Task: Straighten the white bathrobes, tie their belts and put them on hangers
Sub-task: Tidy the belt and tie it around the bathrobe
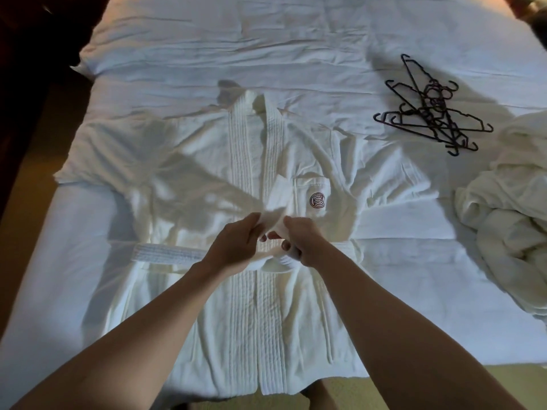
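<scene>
A white bathrobe [207,179] lies flat and face up on the bed, collar toward the far side, a round logo on its chest pocket [317,200]. Its white belt [165,255] crosses the waist. At the middle of the waist both hands work the belt ends: my left hand [233,247] grips one end that sticks up between the hands, and my right hand [299,241] pinches the other part over the knot. A pile of dark hangers [429,113] lies at the far right of the bed.
A second white bathrobe [509,208] lies crumpled at the bed's right edge. The white bed sheet [296,48] is wrinkled toward the pillows. Dark floor runs along the left side and a yellowish carpet [444,386] shows at the near edge.
</scene>
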Demonstrator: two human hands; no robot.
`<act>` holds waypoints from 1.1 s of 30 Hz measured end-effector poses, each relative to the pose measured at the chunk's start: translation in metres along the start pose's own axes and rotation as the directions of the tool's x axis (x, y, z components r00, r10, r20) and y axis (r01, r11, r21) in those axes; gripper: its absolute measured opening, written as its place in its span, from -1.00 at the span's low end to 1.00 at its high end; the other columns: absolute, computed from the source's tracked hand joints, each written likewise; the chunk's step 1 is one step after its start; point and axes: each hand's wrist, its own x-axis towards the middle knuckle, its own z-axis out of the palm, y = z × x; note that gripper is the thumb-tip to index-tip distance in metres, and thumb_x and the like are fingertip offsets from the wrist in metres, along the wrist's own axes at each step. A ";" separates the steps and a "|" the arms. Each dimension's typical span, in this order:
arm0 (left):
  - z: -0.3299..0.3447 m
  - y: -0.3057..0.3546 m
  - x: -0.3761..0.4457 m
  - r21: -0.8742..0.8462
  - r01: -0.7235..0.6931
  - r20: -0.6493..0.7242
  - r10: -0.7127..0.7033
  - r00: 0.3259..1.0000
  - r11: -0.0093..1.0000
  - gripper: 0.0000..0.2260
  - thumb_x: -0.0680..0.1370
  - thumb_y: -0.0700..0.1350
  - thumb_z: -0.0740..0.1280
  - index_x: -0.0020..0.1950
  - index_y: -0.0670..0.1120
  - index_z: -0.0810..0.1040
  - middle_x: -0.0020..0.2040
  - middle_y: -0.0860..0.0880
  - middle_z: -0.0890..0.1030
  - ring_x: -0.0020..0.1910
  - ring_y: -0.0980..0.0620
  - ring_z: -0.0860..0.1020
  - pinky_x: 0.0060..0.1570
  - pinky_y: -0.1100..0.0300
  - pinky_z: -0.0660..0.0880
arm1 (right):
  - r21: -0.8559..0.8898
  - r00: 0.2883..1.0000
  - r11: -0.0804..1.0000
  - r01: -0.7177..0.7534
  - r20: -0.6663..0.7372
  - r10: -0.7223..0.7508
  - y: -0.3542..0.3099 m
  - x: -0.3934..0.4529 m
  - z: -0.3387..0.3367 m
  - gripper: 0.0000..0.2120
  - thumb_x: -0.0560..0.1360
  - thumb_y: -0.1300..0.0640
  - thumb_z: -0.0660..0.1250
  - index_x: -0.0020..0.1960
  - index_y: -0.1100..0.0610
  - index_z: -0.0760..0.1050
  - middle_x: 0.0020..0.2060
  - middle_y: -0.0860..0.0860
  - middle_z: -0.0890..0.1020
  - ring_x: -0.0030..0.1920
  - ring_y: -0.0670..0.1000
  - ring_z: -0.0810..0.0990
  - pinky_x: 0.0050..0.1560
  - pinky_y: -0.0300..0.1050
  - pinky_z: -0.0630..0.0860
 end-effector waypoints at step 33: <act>-0.014 -0.033 0.011 -0.525 0.690 0.478 -0.498 0.724 0.498 -0.68 0.68 -0.01 0.19 0.28 -0.17 0.58 0.11 -0.24 0.68 0.16 -0.15 0.64 0.22 0.01 0.56 | -0.823 0.411 0.153 0.547 0.105 -0.906 0.045 0.011 0.019 -0.84 0.37 0.25 0.48 -0.12 0.19 0.51 -0.11 0.12 0.53 -0.45 0.21 0.55 -0.48 -0.15 0.35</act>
